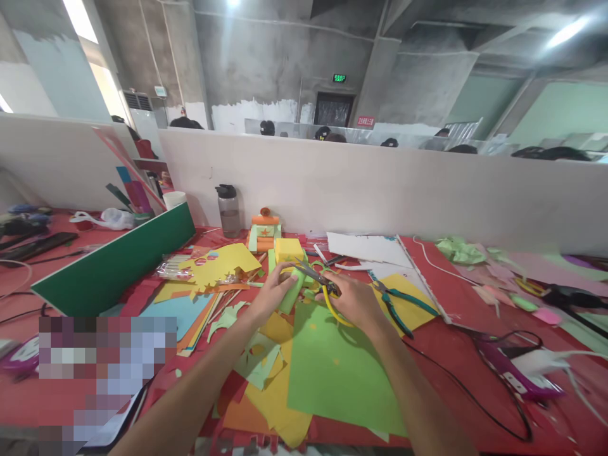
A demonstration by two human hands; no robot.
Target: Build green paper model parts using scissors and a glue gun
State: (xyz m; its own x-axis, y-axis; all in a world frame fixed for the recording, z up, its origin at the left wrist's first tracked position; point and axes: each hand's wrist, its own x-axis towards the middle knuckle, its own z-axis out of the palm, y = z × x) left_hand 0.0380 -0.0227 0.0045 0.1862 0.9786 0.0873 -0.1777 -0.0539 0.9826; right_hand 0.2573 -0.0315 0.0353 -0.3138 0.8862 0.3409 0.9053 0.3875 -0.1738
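My right hand (354,294) is closed on a pair of scissors (311,272) with yellow handles, their blades pointing left. In my left hand (273,291) is a light green rolled piece of paper (293,288), gripped by the fingers close to the scissor blades. Just behind my hands stands a yellow paper block (288,249) with green sides. A green sheet (337,373) lies under my right hand, on top of yellow and orange paper. Cut light green scraps (259,361) are spread below my left wrist.
Teal-handled pliers (396,304) rest on yellow paper to the right. Behind are an orange and green paper model (265,231) and a dark water bottle (228,212). A green board (118,259) stands at left; a white partition (294,183) closes the back. Cables cross the right side.
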